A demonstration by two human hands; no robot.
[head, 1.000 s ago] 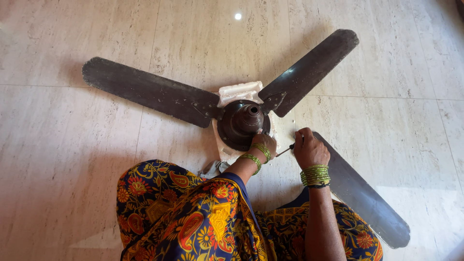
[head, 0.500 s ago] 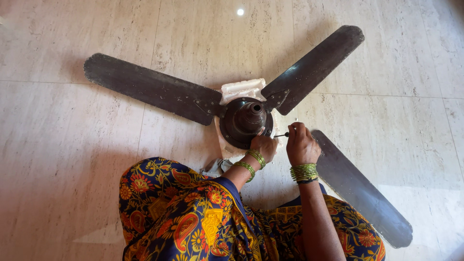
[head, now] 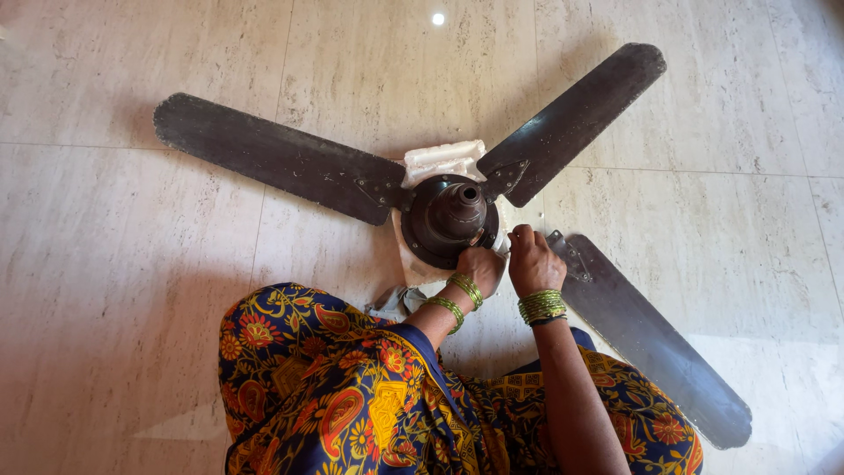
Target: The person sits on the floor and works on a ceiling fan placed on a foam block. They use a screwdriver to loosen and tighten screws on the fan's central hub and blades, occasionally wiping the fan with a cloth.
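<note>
Right hand (head: 533, 261) fisted, its contents hidden, at the blade bracket; left hand (head: 479, 264) rests curled against the motor hub (head: 448, 218) of the ceiling fan on the floor (head: 132, 264). Risk: slippage could let the near blade (head: 651, 339) shift

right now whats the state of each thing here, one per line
ceiling fan: lying flat on the floor, motor hub up
near blade: loose from the hub, flat on the floor
white foam block: under the hub
left hand: resting on the hub rim
right hand: fist closed beside the hub
</note>
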